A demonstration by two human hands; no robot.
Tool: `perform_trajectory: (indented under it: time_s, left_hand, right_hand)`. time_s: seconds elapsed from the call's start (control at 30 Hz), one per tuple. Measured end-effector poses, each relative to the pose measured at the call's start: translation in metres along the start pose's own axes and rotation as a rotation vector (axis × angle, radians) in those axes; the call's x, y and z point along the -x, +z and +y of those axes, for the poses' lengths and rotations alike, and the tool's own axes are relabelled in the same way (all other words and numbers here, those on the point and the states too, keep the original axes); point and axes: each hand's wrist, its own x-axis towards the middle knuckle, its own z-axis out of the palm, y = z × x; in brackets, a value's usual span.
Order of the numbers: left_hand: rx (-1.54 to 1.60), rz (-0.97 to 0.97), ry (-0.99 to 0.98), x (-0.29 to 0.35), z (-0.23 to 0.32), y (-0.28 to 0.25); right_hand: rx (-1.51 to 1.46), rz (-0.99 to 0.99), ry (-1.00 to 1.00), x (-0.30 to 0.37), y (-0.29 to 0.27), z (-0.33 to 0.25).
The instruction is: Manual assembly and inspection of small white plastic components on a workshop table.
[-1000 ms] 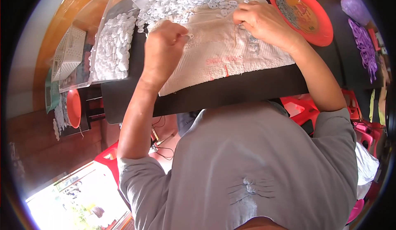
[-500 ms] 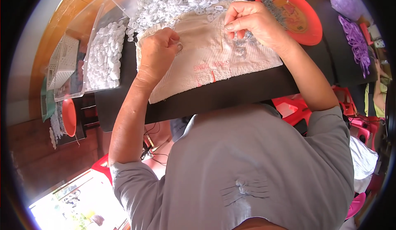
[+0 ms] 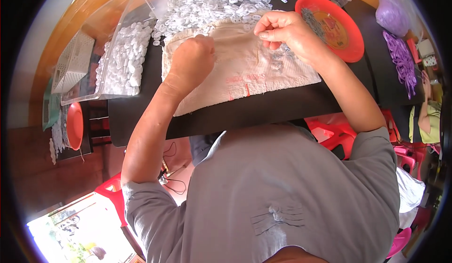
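Black table (image 3: 263,114); pale cloth (image 3: 230,51) at its near edge. White pieces (image 3: 212,4) heaped toward far edge; red plate (image 3: 356,41) right of cloth. Over cloth: left hand (image 3: 192,58) curled, contents hidden; right hand (image 3: 288,33) half-curled, grip unclear. Gray bits (image 3: 277,66) on cloth, beside right hand.

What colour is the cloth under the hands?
The cloth is pale beige with red print along its near side; best seen in head view.

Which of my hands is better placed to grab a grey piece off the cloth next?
Probably your right hand: it is close to the grey pieces, while your left hand is farther off, at the left of the cloth.
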Motion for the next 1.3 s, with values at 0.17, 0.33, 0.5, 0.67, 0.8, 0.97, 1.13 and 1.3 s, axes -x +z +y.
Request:
perform_trajectory:
  time_s: [0.17, 0.33, 0.5, 0.67, 0.8, 0.97, 1.13, 1.3]
  left_hand:
    - [1.157, -0.094, -0.583, -0.017, 0.027, -0.024]
    - [1.621, 0.055, -0.604, -0.025, 0.036, -0.016]
    - [1.692, 0.093, -0.588, -0.021, 0.038, -0.006]
    - [1.695, 0.162, -0.588, -0.018, 0.040, 0.000]
    - [1.644, 0.196, -0.581, -0.016, 0.042, 0.000]
    - [1.567, 0.228, -0.589, -0.015, 0.046, -0.001]
    - [1.516, 0.232, -0.575, -0.014, 0.049, 0.000]
    - [1.481, 0.227, -0.574, -0.014, 0.050, 0.001]
  right_hand:
    - [0.010, -0.039, -0.060, -0.003, 0.020, -0.024]
    - [-0.014, 0.069, -0.171, -0.007, 0.037, -0.026]
    - [0.059, 0.156, -0.194, -0.006, 0.043, -0.018]
    - [0.134, 0.194, -0.203, -0.008, 0.042, -0.013]
    - [0.172, 0.197, -0.239, -0.010, 0.042, -0.008]
    - [0.212, 0.171, -0.261, -0.008, 0.044, -0.012]
    - [0.236, 0.161, -0.294, -0.007, 0.045, -0.014]
    - [0.219, 0.144, -0.283, -0.007, 0.045, -0.015]
